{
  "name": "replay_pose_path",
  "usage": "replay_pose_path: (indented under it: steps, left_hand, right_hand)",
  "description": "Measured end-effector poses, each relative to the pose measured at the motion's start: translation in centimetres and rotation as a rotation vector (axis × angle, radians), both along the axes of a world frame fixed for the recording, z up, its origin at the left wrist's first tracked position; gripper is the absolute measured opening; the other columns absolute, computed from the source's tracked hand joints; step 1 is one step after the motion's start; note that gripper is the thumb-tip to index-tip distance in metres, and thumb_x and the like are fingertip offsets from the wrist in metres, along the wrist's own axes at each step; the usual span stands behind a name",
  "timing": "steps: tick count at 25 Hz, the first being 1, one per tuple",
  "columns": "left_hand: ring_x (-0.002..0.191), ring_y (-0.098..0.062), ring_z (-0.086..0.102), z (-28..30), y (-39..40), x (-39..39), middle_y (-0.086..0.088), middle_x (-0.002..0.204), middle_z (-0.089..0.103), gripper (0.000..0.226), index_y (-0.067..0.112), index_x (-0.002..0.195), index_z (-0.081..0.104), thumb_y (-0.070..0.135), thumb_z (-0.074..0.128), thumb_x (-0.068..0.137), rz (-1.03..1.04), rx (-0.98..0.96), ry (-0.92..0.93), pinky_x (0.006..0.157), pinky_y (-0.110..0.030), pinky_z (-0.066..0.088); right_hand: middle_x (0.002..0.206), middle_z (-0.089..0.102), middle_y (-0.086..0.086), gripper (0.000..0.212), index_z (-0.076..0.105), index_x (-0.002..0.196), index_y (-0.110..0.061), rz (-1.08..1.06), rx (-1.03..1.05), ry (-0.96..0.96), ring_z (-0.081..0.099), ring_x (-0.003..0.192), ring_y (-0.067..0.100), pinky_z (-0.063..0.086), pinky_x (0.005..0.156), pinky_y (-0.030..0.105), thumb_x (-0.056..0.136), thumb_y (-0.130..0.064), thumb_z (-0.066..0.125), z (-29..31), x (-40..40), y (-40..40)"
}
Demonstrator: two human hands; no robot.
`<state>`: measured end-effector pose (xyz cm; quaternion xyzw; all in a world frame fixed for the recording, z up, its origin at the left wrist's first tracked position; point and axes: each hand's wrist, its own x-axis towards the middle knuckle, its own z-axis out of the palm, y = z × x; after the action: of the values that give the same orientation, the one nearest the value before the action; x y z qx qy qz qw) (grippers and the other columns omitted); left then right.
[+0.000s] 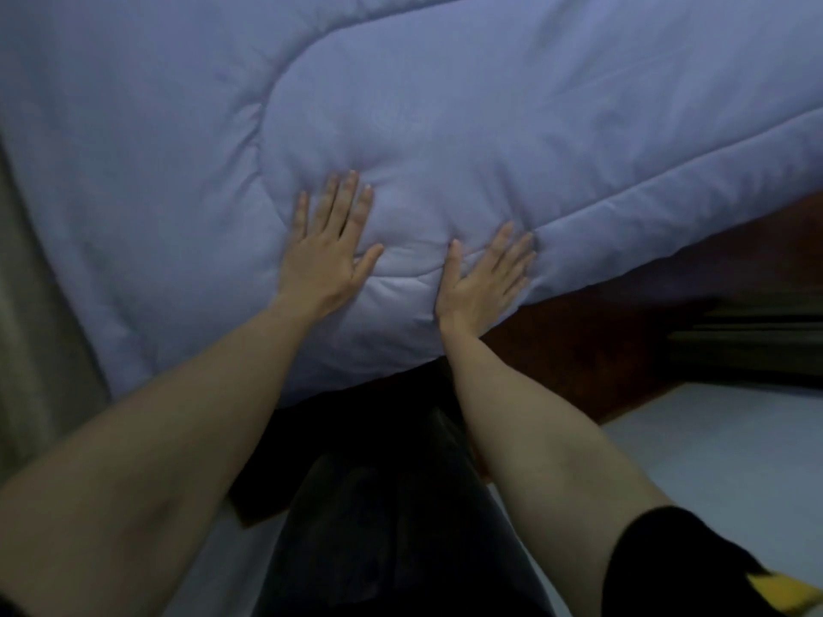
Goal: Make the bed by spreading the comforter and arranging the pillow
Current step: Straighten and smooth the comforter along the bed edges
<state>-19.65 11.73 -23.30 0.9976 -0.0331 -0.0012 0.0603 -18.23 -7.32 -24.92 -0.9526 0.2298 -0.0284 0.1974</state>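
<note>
Comforter (445, 104) — spread flat over the bed, both palms on it.
Left hand (327, 256) and right hand (483, 278) press down near its edge, fingers straight — no grip; fabric dimples between them.

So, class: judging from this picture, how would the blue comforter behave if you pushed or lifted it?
Probably soft: the comforter dimples under the left hand and right hand. Likely floppy: its edge droops over the bed's side. Puffy quilting suggests it is light for its size.

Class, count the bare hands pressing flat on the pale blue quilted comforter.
2. The left hand lies flat near the pale blue quilted comforter's near corner; the right hand presses beside its edge.
</note>
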Motion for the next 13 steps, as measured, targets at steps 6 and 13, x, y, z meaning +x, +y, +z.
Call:
replay_pose_path:
  steps: [6,13]
  left_hand:
    - [0.149,-0.022,0.012,0.1,-0.2,0.0,-0.006,0.162,0.011,0.070,0.016,0.154,0.014,0.053,0.029,0.096,0.000,0.030,-0.013,0.120,-0.050,0.007]
    - [0.149,-0.024,0.011,1.6,-0.4,0.2,-0.007,0.162,0.011,0.070,0.020,0.154,0.016,0.055,0.025,0.094,-0.031,0.016,0.059,0.119,-0.051,0.005]
  right_hand:
    - [0.143,0.045,0.016,0.090,0.031,0.145,-0.017,-0.649,0.685,0.201,0.047,0.125,0.038,0.038,0.103,0.047,0.081,-0.081,0.031,0.4,1.1,-1.8]
    - [0.112,0.066,0.020,0.054,0.064,0.117,-0.007,-0.700,0.479,0.025,0.059,0.104,0.041,0.044,0.080,0.039,0.103,-0.044,0.028,1.9,-1.1,-2.4]
